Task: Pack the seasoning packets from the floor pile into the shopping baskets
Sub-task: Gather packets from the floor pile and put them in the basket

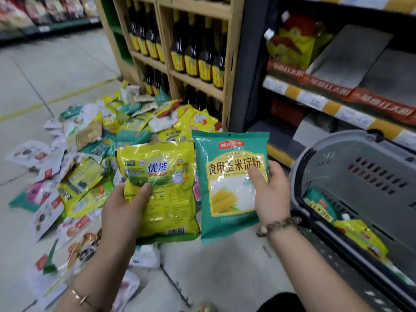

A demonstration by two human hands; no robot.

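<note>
My left hand (122, 212) grips yellow packet (162, 190); right hand (271, 194) grips teal packet (227, 176); grey basket (351, 167) beside.

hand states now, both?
Left hand: holding the yellow seasoning packet.
Right hand: holding the teal corn starch packet.

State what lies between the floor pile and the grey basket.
In the head view: the left hand holding a yellow packet and the right hand holding a teal packet, above bare floor.
</note>
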